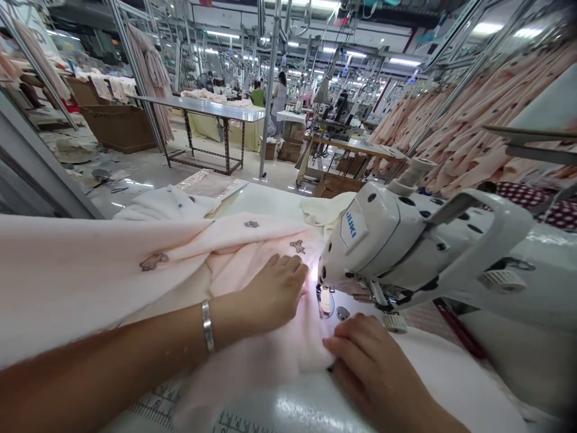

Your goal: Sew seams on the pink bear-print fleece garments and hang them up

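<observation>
A pale pink fabric point(252, 264) with small animal patches lies bunched across the sewing machine's table and runs off to the left. My left hand point(282, 288), a silver bracelet on its wrist, is closed on the fabric just left of the needle area, fingers curled into it. Lower down, my right hand point(367, 355) pinches the fabric's right edge between thumb and fingers, in front of the presser foot. The white JUKI sewing machine point(387, 234) stands to the right, its lamp lighting the cloth at the needle. The needle itself is hard to make out.
A thread cone point(417, 171) stands on the machine. Cream cloth point(327, 207) lies behind its head. Printed ruler marks point(157, 406) run along the table's front. Pink garments point(478, 114) hang at right. Beyond are a metal-legged table point(202, 108), a cardboard box point(117, 126) and people.
</observation>
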The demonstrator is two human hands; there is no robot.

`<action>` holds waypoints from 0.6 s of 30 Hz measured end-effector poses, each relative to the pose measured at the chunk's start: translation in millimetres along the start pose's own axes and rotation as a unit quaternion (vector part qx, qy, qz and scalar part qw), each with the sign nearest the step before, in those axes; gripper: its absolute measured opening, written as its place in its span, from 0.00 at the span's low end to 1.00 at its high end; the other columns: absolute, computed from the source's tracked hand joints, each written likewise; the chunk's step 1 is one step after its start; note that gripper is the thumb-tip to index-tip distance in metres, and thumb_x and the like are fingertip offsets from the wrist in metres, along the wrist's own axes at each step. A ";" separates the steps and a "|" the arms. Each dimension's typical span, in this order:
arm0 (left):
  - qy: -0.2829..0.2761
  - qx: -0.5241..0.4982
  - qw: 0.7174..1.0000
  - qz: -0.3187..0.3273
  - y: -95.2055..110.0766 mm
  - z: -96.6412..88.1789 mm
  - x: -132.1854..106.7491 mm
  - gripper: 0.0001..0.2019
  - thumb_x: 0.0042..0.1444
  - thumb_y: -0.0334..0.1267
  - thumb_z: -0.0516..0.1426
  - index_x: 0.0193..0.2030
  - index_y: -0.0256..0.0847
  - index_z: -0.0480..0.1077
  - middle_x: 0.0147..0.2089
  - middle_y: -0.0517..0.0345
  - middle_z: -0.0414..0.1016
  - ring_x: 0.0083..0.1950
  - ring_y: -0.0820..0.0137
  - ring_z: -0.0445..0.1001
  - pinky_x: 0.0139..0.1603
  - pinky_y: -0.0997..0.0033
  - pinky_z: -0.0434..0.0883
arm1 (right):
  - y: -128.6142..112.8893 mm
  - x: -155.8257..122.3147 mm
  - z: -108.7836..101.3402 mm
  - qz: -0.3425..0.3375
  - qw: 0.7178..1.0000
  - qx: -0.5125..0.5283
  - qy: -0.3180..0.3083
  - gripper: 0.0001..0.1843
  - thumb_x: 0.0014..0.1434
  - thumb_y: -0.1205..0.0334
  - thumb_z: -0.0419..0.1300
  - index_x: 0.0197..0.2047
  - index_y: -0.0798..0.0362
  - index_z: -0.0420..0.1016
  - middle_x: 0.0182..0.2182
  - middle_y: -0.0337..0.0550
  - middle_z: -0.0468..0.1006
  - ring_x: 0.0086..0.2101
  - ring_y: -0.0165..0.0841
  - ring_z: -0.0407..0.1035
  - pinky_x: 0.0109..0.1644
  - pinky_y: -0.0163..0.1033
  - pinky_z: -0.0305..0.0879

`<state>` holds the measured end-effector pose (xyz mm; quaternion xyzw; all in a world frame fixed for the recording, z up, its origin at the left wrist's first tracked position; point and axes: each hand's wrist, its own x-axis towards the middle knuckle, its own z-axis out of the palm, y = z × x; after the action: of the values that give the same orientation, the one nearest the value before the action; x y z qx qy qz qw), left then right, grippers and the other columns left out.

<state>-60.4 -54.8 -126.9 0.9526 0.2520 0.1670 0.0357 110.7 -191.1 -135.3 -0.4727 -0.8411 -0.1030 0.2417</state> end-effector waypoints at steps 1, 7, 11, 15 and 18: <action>-0.004 0.002 1.000 -0.010 4.6 -0.7 -2.9 0.06 0.60 0.32 0.49 0.43 0.36 0.64 0.44 0.49 0.68 0.42 0.60 0.66 0.43 0.57 0.66 | -2.9 -1.7 -3.3 -0.036 0.999 0.008 0.002 0.09 0.56 0.72 0.51 0.34 0.53 0.71 0.31 0.44 0.75 0.32 0.36 0.68 0.34 0.43 0.67; -0.016 0.000 1.000 0.005 2.6 8.1 -1.1 0.18 0.64 0.35 0.44 0.60 0.35 0.55 0.66 0.44 0.54 0.67 0.57 0.52 0.61 0.42 0.55 | 3.8 -7.4 -14.7 -0.126 0.991 -0.047 -0.019 0.17 0.65 0.71 0.44 0.34 0.50 0.72 0.41 0.39 0.80 0.47 0.30 0.70 0.53 0.38 0.62; -0.018 -0.034 0.999 0.017 -28.3 8.2 34.0 0.19 0.64 0.35 0.45 0.61 0.35 0.55 0.66 0.44 0.56 0.68 0.61 0.51 0.66 0.51 0.50 | 30.0 -3.7 -14.3 -0.049 0.988 -0.138 -0.055 0.15 0.59 0.73 0.47 0.40 0.51 0.73 0.38 0.43 0.80 0.41 0.34 0.74 0.46 0.41 0.69; 0.000 -0.041 0.999 -0.020 -31.2 -8.8 43.9 0.12 0.62 0.33 0.48 0.51 0.34 0.63 0.57 0.44 0.66 0.60 0.59 0.61 0.60 0.54 0.58 | 31.8 -3.5 -15.8 -0.041 0.988 -0.147 -0.027 0.15 0.57 0.72 0.49 0.44 0.53 0.72 0.41 0.48 0.79 0.43 0.40 0.74 0.43 0.46 0.71; -0.004 -0.069 0.997 -0.037 -7.9 -26.0 13.7 0.07 0.58 0.33 0.51 0.42 0.37 0.65 0.44 0.50 0.69 0.47 0.62 0.67 0.48 0.60 0.67 | 16.1 -0.7 -13.6 -0.068 0.994 -0.086 0.009 0.17 0.57 0.73 0.53 0.50 0.57 0.68 0.43 0.48 0.79 0.45 0.37 0.71 0.45 0.42 0.70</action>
<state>-61.7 -41.6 -99.5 0.9385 0.2750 0.1784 0.1086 128.8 -188.5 -124.8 -0.4329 -0.8571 -0.1950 0.2000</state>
